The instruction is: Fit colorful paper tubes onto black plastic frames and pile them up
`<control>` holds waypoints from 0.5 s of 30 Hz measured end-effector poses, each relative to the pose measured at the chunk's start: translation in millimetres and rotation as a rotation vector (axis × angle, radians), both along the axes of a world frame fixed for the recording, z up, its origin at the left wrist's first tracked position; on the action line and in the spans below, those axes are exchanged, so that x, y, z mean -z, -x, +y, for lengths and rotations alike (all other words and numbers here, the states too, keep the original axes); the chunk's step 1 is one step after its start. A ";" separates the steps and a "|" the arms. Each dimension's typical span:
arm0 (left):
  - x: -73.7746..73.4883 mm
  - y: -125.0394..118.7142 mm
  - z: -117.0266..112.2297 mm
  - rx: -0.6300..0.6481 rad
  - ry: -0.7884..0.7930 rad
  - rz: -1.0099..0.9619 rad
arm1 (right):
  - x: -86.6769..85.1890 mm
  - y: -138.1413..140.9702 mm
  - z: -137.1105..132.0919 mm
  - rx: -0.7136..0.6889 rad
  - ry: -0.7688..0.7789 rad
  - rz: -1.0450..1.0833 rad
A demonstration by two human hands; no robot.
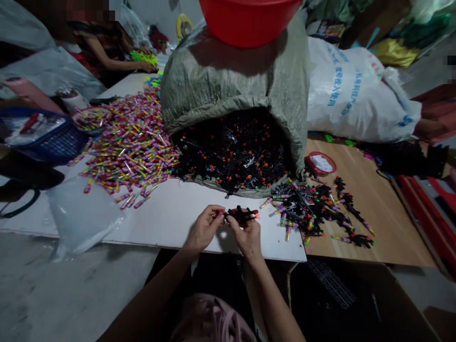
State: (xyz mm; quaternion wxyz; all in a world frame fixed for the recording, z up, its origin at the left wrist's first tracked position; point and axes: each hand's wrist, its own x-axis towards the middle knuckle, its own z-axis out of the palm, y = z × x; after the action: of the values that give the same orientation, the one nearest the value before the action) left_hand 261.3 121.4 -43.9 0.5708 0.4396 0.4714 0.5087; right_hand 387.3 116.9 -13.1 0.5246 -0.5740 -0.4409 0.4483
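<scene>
Black toy (242,215) gripped by right hand (251,238); left hand (204,230) pinches something red (221,212).

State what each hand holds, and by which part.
Right hand: a black toy, thumb against its near side. Left hand pinches a small reddish piece beside the toy's left end; gripped part unclear.

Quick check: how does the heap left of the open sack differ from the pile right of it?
The tube heap is mostly pink and yellow; the mixed pile is mostly black. The tube heap is larger than the mixed pile. The tube heap lies on the white tabletop; the mixed pile straddles that and the wooden board. Both contain coloured tubes.
</scene>
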 end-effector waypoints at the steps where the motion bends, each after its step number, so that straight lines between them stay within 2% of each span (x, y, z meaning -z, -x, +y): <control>1: 0.4 0.1 -0.3 -0.009 0.002 -0.009 | 0.0 3.0 -1.7 0.015 0.008 -0.005; 5: 1.4 -1.2 -2.2 -0.003 0.010 -0.026 | -0.2 9.8 -6.2 0.106 -0.011 0.031; 10: -2.8 -2.6 -4.2 0.047 0.029 -0.011 | -3.6 6.4 -9.7 0.127 0.016 0.013; 15: -1.6 -4.5 -6.8 0.069 -0.004 0.077 | 0.7 3.9 -12.3 0.110 0.048 0.016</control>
State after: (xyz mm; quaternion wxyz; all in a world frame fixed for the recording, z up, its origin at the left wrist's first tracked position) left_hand 265.8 114.6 -42.4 0.5686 0.4756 0.4768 0.4724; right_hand 383.4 104.6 -13.9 0.5380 -0.6063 -0.3932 0.4340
